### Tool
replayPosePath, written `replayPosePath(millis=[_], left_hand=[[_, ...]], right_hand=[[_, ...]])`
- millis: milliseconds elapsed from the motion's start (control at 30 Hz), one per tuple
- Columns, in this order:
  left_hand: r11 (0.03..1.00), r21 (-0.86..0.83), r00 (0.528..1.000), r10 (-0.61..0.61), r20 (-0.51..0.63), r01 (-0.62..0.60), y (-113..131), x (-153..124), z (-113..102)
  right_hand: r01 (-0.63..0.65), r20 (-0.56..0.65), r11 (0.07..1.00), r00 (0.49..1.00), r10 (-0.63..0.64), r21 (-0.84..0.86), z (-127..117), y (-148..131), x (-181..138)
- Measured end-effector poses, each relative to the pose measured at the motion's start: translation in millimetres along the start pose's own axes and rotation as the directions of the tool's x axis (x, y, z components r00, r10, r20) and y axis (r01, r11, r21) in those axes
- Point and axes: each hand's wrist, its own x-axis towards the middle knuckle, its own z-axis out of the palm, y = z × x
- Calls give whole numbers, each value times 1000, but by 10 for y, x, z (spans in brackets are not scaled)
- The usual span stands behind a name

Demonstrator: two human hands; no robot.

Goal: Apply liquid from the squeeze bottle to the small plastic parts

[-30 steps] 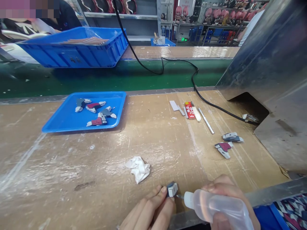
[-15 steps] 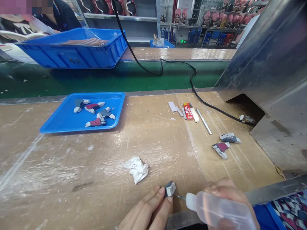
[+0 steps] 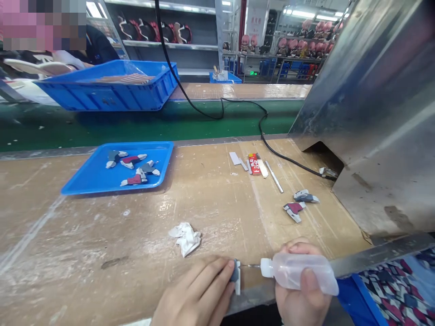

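One scuffed wooden bench (green conveyor behind) fronts factory shelving.

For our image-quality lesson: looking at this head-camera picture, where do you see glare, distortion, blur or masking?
Head view: overhead light glares off the wooden bench and the metal housing; wide-angle lens bends the conveyor belt edge; top-left corner is pixelated; the bottle and small part stay sharp.

blue tray of painted parts, crumpled white cloth, blue crate, black cable
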Motion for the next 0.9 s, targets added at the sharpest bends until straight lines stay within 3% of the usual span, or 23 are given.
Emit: replayPosePath(millis=[100,167,267,400,700,900], left_hand=[[980,120,980,140,140,-158,-41,87,-77],[920,245,941,254,223,-306,-44,105,-108],[840,299,887,389,248,-452,-53,115,-112],[883,182,898,407,165,-434,-121,161,-79],[942,18,932,328,152,-334,-199,202,-48],[960,-39,950,281,139,-278,-205,215,-39]], right_hand=[[2,28,999,1000,-1,-32,-55,12,-30],[-8,65,998,998,12,-60,-92,18,-45],[-20,91,994,995,30,-105,-122,12,-53],[63,157,987,987,-40,-147,-107,-22,-35],[43,270,975,963,19,-220,-50,-164,-3],[96,369,982,929,-31,-160,-54,-129,-7]])
